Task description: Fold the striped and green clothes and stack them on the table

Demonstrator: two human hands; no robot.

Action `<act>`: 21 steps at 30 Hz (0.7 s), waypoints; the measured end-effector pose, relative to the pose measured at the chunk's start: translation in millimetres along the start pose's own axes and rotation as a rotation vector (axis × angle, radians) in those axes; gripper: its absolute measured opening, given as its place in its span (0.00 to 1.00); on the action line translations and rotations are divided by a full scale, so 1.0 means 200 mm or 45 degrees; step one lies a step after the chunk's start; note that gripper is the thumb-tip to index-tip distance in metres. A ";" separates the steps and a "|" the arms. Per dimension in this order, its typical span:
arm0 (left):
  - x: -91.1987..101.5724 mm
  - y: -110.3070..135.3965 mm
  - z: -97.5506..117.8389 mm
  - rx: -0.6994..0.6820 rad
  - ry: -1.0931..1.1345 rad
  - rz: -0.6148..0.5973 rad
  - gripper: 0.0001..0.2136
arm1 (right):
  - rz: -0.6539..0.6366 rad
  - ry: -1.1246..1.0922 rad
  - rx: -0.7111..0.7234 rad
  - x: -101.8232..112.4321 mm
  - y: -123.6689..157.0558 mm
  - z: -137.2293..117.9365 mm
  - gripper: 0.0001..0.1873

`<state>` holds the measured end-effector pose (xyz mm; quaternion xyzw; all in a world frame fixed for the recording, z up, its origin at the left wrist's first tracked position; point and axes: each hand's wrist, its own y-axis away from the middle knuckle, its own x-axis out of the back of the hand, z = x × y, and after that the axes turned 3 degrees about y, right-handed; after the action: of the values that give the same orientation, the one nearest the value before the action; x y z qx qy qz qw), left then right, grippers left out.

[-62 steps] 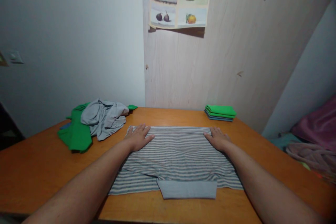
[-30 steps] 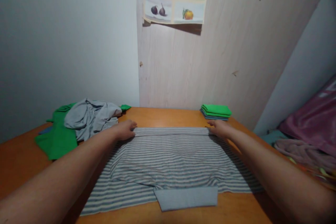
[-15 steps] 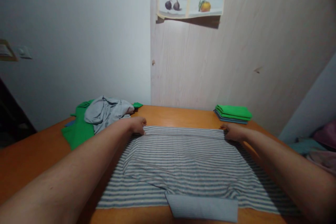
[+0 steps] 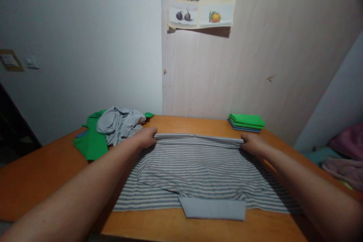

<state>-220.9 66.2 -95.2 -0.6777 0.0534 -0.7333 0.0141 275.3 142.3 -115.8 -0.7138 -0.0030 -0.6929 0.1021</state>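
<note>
Since the earliest frame, both hands have gone from lying flat on the striped shirt to gripping its far edge, which now looks slightly raised. In the head view, the striped shirt (image 4: 195, 166) is spread across the lower centre of the frame on an orange-brown tabletop (image 4: 147, 227), its pale collar (image 4: 214, 208) at the bottom. The left hand (image 4: 148, 138), just left of centre, has its fingers closed on one far corner; the right hand (image 4: 252, 143), right of centre, pinches the other, though fingertip detail is unclear. Work seems partway along: a folded stack (image 4: 246, 121), bright green over grey-blue, sits finished-looking right of centre, the shirt is laid out but not yet compact, and a crumpled grey garment (image 4: 117, 123) and green garment (image 4: 95, 143), left of centre, appear unfolded.
</note>
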 end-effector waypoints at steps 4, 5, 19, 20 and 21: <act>0.04 0.13 0.01 -0.054 0.038 0.086 0.08 | 0.137 -0.055 -0.046 0.05 0.16 0.02 0.06; 0.06 0.17 0.01 -0.071 0.043 0.100 0.07 | 0.174 -0.057 -0.063 0.06 0.21 0.02 0.06; 0.04 0.85 0.21 -0.031 0.096 0.537 0.10 | 0.560 -0.194 -0.176 0.04 0.89 0.03 0.07; 0.03 0.88 0.23 -0.018 0.088 0.543 0.10 | 0.588 -0.207 -0.182 0.03 0.93 0.03 0.07; 0.02 0.91 0.24 -0.009 0.080 0.546 0.10 | 0.616 -0.219 -0.182 0.02 0.96 0.02 0.08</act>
<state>-182.9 -118.6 -105.4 -0.6276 0.1994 -0.7341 0.1656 307.0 -45.6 -139.1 -0.7554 0.2077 -0.5836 0.2134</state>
